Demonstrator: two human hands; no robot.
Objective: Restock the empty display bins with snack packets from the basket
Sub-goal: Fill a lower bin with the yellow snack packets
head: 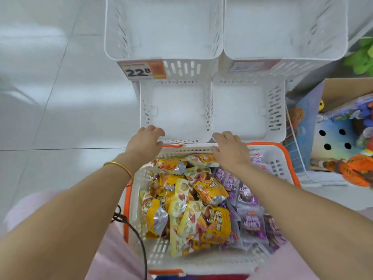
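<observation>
Loosely bent fingers (pixel 156 130) on left hand (pixel 144 142), tips at the near rim of the lower-left bin (pixel 145 106), gripping nothing; can't tell whether touching the rim or just above it. Straighter, slightly spread fingers (pixel 221 136) on right hand (pixel 230 149), palm down over the far edge of the basket (pixel 291 158), tips by the near rim of the lower-right bin (pixel 275 110); also empty. No packet picked up yet. Below the hands, centre to bottom of frame: yellow packets (pixel 201 199) heaped on the left side of the basket, purple packets (pixel 251 220) on the right, the two touching along the middle. All four bins bare inside: the two lower ones mid-frame, upper-left bin (pixel 113 37) and upper-right bin (pixel 333 27) along the top. Price tag (pixel 145 70) reading 22.8 on the upper-left bin; tag on the upper-right one too blurred to read. Risks, as judgement: mixing colours in one bin, since the piles overlap; wrong product behind a tag, with the right tag illegible; glossy packets sliding out of a big handful and dropping past the bin rims. Also worth watching the dark cable (pixel 139 239) at lower left beside the basket: possible snag on a left-arm pull-back.
</observation>
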